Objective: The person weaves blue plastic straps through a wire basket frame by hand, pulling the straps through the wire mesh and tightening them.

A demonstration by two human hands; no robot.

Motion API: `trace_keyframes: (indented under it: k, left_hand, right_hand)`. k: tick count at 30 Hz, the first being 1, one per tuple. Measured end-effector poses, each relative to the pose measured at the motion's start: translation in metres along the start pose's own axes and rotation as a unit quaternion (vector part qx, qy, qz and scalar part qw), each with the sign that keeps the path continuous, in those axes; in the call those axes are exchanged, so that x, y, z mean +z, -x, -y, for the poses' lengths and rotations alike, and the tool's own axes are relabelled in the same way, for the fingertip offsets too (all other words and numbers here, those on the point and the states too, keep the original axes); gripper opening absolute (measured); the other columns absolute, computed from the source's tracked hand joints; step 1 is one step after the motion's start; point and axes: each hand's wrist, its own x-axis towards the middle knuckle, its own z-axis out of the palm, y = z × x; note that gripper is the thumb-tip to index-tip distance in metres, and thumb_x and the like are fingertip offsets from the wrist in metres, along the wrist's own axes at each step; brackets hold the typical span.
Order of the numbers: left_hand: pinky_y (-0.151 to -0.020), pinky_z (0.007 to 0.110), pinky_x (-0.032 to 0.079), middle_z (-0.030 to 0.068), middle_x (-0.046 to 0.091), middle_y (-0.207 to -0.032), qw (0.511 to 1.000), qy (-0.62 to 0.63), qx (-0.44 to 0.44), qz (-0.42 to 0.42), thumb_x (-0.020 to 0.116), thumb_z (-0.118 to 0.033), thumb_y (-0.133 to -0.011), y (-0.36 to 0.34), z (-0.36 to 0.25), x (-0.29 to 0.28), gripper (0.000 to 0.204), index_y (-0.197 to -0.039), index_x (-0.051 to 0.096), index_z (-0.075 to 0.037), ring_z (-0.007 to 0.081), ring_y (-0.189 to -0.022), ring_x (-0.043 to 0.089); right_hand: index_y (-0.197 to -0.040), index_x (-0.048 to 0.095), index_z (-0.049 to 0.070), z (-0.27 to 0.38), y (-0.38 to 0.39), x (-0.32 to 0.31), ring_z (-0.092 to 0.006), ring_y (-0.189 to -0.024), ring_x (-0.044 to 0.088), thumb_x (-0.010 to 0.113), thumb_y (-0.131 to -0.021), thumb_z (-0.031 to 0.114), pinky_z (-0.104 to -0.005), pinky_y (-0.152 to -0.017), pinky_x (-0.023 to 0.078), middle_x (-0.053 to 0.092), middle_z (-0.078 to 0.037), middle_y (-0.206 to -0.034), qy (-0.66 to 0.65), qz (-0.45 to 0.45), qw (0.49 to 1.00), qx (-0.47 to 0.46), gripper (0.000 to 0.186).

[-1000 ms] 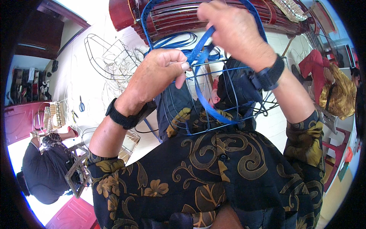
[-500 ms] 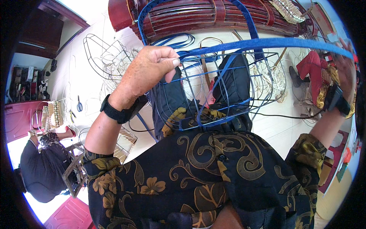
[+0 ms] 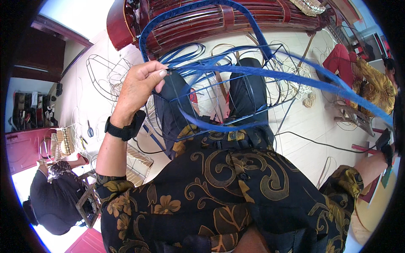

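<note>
A wire basket frame (image 3: pixel 247 115) with thin dark rods rests across my lap, and a tall blue handle (image 3: pixel 143 40) arches over it. At its left upper corner my left hand (image 3: pixel 141 86) is closed, thumb and fingers pinching a long blue strap (image 3: pixel 270 74). The strap stretches over the frame to the right rim of the picture, blurred by motion. One loop of it hangs low inside the frame. My right arm (image 3: pixel 373 166) reaches far out to the right; beyond its dark wristband the hand is lost at the rim.
More blue strap (image 3: pixel 181 52) lies coiled beyond my knees. A dark red slatted bench (image 3: pixel 190 23) stands ahead. Pale cane strands and a bare wire frame (image 3: pixel 99 76) lie on the floor, with scissors (image 3: pixel 90 128) at left. Other people sit at left (image 3: pixel 55 198) and right (image 3: pixel 371 80).
My right hand has swung out and down past the right rim, drawing the strap with it. The frame and my left hand have shifted left, and a strap loop now hangs lower.
</note>
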Motion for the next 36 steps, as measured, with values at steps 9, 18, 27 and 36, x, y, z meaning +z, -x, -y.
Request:
trace_keyframes:
  k: [9,18,27,36]
  left_hand:
    - [-0.061,0.018,0.040,-0.0048,0.057,-0.073,0.999,0.033,0.017,0.002,0.057,-0.011,-0.100,-0.008,0.006,-0.005,0.016,-0.108,0.068,-0.003,0.0036,-0.065,0.051]
    - [-0.061,0.020,0.040,-0.0037,0.058,-0.070,0.999,0.008,0.044,-0.025,0.056,-0.005,-0.099,-0.003,0.007,0.003,0.017,-0.110,0.069,-0.003,0.0037,-0.066,0.052]
    - [-0.058,0.024,0.043,-0.0009,0.057,-0.068,0.987,-0.047,0.146,-0.049,0.057,-0.004,-0.097,0.014,0.006,0.023,0.016,-0.106,0.071,-0.002,0.0069,-0.063,0.053]
    - [-0.059,0.024,0.045,0.0004,0.061,-0.074,0.978,-0.100,0.176,-0.056,0.059,-0.001,-0.096,0.018,0.008,0.022,0.018,-0.109,0.071,-0.003,0.0073,-0.066,0.057]
  right_hand:
    - [-0.139,0.052,0.005,-0.013,0.039,-0.137,-0.0245,-0.114,0.059,0.053,-0.100,0.016,-0.0357,-0.097,0.046,0.059,-0.016,-0.131,0.578,-0.210,0.788,0.008,0.040]
    - [-0.143,0.051,0.005,-0.028,0.010,-0.129,-0.0240,-0.123,0.058,0.055,-0.098,0.008,-0.0340,-0.103,0.044,0.059,-0.016,-0.137,0.891,-0.089,0.446,0.009,0.046]
    - [-0.127,0.064,0.001,-0.197,0.135,0.351,-0.0119,-0.105,0.061,0.060,-0.096,0.004,-0.0256,-0.090,0.048,0.069,-0.007,-0.119,0.492,0.359,0.776,-0.164,0.031]
    - [-0.110,0.067,0.002,-0.234,0.284,0.577,-0.0251,-0.082,0.070,0.077,-0.084,0.016,-0.0329,-0.071,0.055,0.071,-0.016,-0.092,0.425,0.589,0.628,-0.279,0.031]
